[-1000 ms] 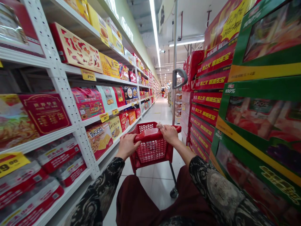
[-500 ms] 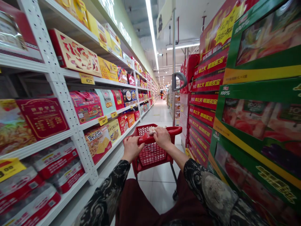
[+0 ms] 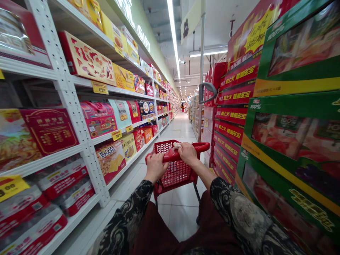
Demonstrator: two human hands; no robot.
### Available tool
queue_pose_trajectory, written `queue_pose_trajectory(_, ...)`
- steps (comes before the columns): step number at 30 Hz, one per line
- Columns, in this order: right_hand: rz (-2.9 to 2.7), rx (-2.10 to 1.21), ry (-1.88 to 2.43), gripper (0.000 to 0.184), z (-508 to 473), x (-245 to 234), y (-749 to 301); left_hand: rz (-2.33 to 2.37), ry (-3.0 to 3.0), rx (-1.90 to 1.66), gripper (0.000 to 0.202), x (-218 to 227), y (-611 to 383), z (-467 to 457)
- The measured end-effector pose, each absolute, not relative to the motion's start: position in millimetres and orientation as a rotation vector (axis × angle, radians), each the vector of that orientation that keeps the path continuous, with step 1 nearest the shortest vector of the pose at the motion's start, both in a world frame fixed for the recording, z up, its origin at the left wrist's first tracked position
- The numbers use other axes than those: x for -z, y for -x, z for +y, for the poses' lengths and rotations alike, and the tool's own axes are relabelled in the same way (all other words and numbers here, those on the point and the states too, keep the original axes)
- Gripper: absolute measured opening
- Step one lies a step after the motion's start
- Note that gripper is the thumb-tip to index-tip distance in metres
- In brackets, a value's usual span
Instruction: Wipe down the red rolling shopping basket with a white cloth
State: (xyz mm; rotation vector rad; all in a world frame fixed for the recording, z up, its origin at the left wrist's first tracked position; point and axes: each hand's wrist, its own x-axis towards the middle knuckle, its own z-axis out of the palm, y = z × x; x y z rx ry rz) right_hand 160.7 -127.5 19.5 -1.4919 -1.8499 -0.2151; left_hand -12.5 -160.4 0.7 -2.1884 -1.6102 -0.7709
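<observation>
A red plastic shopping cart (image 3: 175,170) stands in front of me in a store aisle. My left hand (image 3: 156,166) is wrapped round the left part of its red handle (image 3: 198,146). My right hand (image 3: 188,153) grips the handle near the middle and also holds a crumpled white tissue (image 3: 176,144) against the bar. Both arms wear dark patterned sleeves. The basket looks bare through its mesh.
White shelves (image 3: 79,120) on the left carry red and yellow gift boxes with yellow price tags. Stacked red cartons (image 3: 232,117) and green cartons (image 3: 292,124) form a wall on the right. A grey pole (image 3: 201,78) stands ahead right. The tiled aisle (image 3: 183,124) runs far ahead.
The cart and both hands have shifted slightly within the view as I move down the aisle; the grip on the handle is unchanged.
</observation>
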Motion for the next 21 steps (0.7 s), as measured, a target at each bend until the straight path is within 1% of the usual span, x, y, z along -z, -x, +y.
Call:
queue_pose_trajectory(8, -2.042, 0.174, 1.300, 0.023, -143, -22, -132, -1.622, 2.186, 0.747, 0.029, -2, 15, -160)
queue_pose_trajectory(17, -1.901, 0.158, 1.550, 0.029, -128, -26, -156, -1.587, 2.191, 0.745, 0.036, -2, 10, -167)
queue_pose_trajectory(21, -1.912, 0.196, 1.536, 0.029, -129, -24, -157, -1.596, 2.195, 0.726, 0.037, -3, 8, -168)
